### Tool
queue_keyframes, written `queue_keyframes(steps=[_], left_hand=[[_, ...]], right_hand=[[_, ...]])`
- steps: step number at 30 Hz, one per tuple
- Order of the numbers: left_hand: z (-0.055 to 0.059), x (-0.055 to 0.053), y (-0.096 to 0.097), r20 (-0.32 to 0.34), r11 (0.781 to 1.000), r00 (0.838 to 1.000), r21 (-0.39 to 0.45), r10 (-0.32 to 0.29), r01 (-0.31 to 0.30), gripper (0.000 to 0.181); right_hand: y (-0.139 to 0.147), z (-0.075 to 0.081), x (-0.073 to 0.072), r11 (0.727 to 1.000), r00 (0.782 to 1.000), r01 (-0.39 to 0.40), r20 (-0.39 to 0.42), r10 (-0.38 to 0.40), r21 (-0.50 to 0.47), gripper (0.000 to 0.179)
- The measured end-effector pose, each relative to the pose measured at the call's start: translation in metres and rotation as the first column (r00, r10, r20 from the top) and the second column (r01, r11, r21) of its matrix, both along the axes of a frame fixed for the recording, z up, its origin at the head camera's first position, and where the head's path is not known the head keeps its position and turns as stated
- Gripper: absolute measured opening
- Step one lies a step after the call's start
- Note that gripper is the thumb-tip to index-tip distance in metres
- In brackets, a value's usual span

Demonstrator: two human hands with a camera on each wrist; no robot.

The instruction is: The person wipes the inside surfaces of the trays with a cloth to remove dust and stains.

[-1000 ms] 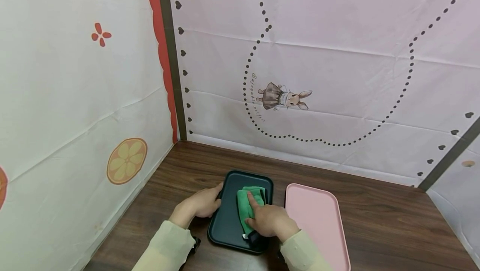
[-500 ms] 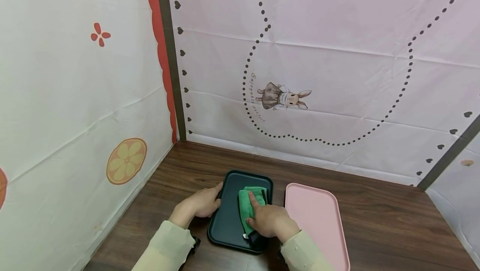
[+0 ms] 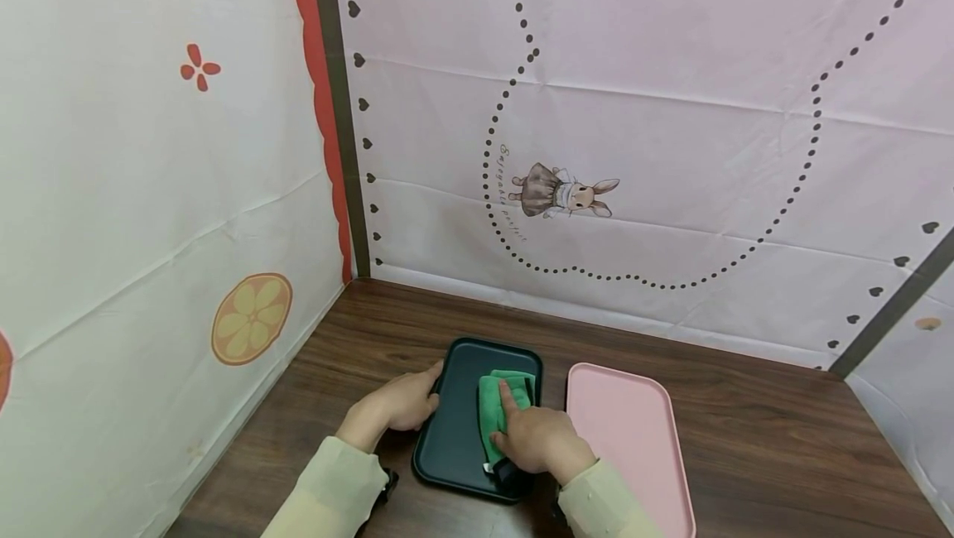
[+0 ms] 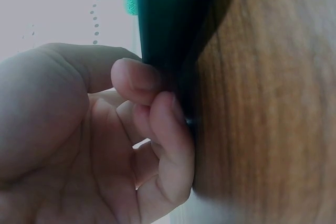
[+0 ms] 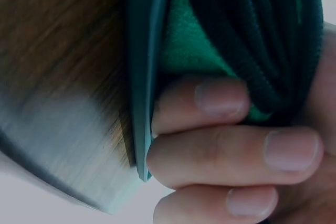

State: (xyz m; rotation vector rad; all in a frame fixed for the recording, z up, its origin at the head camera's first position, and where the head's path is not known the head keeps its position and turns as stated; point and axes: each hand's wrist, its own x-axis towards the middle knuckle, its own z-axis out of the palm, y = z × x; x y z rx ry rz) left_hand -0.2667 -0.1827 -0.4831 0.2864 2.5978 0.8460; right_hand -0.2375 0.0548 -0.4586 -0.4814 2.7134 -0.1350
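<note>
A dark green-black tray [image 3: 453, 439] lies on the wooden table in the head view. My left hand [image 3: 402, 402] grips its left edge, and the left wrist view shows curled fingers [image 4: 170, 129] right at the tray's side. On the tray's right half sits a folded green cloth [image 3: 488, 405] with black edging. My right hand [image 3: 538, 437] holds this cloth, index finger stretched along its top. In the right wrist view the other fingers [image 5: 231, 153] curl round the cloth's folded layers, close beside the tray's rim [image 5: 144, 93]. The palm side hides part of the cloth.
A pink tray [image 3: 622, 430] lies just right of the dark tray, partly under the right sleeve [image 3: 605, 498] in the head view. Patterned cloth walls [image 3: 671, 190] stand behind and at the sides of the brown table [image 3: 790, 439].
The right hand and the green cloth have slid slightly to the right across the dark tray. The left hand and both trays stay where they were.
</note>
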Motion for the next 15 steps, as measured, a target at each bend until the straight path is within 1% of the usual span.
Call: queue_keyframes(steps=[7, 15], left_hand=[[0.0018, -0.0003, 0.0006, 0.000, 1.000, 1.000, -0.016, 0.001, -0.001, 0.065], [0.0028, 0.0000, 0.0014, -0.006, 1.000, 1.000, -0.008, 0.000, 0.000, 0.065]], right_hand=[[-0.0012, -0.0012, 0.0032, 1.000, 1.000, 0.003, -0.012, -0.003, -0.007, 0.082], [-0.0027, -0.0002, 0.0075, 1.000, 1.000, -0.001, -0.006, 0.001, -0.006, 0.082]])
